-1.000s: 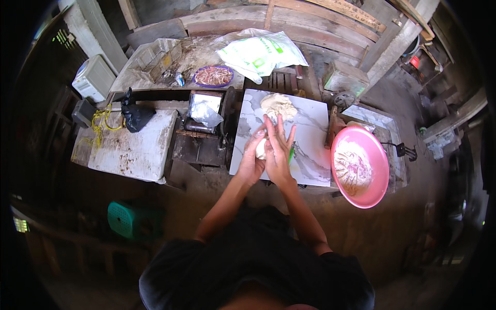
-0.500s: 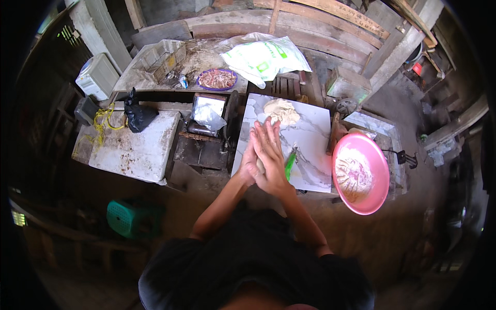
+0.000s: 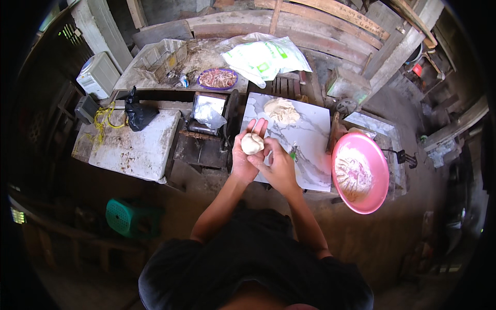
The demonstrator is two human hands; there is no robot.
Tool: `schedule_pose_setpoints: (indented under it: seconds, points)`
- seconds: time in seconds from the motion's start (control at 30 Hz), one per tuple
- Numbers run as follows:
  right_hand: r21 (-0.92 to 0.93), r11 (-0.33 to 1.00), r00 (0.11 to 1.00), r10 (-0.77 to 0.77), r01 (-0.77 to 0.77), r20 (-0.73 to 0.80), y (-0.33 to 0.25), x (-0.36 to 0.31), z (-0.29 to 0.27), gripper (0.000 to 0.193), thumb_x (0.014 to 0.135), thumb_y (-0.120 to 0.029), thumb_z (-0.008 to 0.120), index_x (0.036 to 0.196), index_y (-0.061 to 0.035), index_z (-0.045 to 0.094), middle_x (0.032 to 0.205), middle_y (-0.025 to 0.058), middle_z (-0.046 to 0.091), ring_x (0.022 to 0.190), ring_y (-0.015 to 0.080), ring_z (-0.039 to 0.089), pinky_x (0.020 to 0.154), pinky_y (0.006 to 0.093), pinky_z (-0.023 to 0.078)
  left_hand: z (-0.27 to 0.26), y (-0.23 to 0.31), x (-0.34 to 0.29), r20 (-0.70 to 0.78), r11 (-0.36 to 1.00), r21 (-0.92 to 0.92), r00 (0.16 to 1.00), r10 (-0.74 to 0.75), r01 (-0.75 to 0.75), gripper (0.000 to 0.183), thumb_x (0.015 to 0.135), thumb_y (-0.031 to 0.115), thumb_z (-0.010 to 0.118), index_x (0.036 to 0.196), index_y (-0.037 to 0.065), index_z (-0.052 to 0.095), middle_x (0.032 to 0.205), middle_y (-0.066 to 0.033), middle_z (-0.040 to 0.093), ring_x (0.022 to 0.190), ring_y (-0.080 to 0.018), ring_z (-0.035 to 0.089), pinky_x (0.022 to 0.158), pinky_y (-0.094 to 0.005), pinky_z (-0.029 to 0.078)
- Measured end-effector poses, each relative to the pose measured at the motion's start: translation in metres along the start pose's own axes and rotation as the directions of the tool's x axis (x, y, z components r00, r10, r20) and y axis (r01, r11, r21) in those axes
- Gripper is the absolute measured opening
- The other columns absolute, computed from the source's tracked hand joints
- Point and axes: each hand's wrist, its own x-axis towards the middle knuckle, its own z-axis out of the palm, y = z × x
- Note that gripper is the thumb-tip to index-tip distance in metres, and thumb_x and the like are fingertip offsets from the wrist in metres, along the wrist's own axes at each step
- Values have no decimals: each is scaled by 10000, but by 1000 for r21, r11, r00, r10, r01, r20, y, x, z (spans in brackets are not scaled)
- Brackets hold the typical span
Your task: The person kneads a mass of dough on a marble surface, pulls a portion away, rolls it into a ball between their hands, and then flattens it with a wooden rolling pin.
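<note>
A smooth pale dough ball [image 3: 252,144], with a fold showing on top, rests in the cupped palm of my left hand [image 3: 244,163]. My right hand [image 3: 280,166] is against its right side, fingers bent and thumb below the ball. Both hands are above the near left part of a white marbled board [image 3: 315,155]. Beyond them on that board lies a larger soft lump of dough [image 3: 281,111]. A small green object [image 3: 293,155] shows just past my right hand, which covers most of it.
To the right stands a pink basin [image 3: 380,175] with floury residue. Left are a pale slab [image 3: 134,150], a black plastic bag [image 3: 139,114] and a clear bag on a metal box. Behind sit a purple plate [image 3: 217,88] of reddish shreds and a white sack [image 3: 268,59]. A green stool [image 3: 120,217] stands low left.
My palms were pressed together with the dough mostly hidden between them. They have parted, the right hand moving rightward, and the ball now shows in my left palm.
</note>
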Motion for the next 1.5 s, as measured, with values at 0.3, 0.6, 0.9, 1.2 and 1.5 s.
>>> schedule_pose_setpoints:
  seconds: [0.3,0.6,0.9,1.2,1.5]
  points:
    - [-47,986,984,-154,159,84,-13,7,-7,388,703,-322,644,865,-3,494,696,134,557,609,260,565,505,325,432,-1,29,-14,216,286,935,976,4,-208,684,841,573,112,1037,18,460,969,-102,535,714,-140,496,666,-253,402]
    - [135,933,933,-348,335,93,-8,0,0,223,728,-195,617,737,-14,487,628,106,546,507,240,546,459,317,422,5,46,-30,298,485,855,939,-169,-184,409,845,450,413,953,57,439,823,4,490,683,-48,450,543,-187,379]
    - [32,930,929,-366,365,48,-4,-14,15,144,757,-136,567,762,-11,494,605,81,500,497,211,519,427,303,379,-4,28,-31,32,598,792,987,160,-123,186,837,236,487,742,77,506,687,17,510,593,-30,446,520,-177,370]
    - [239,964,993,-117,117,-14,-15,-8,11,303,839,-142,459,1091,26,453,971,192,522,865,311,531,735,349,420,20,8,-30,-100,884,467,994,48,5,513,891,450,197,1080,24,413,935,-137,544,874,-214,543,796,-315,431]
    - [-49,946,948,-319,319,4,-5,-14,15,374,738,-57,516,1112,-64,499,1029,128,513,946,277,474,767,348,356,7,18,-28,91,783,622,991,-98,20,454,902,378,240,1055,5,451,1006,-160,546,936,-221,537,796,-311,441]
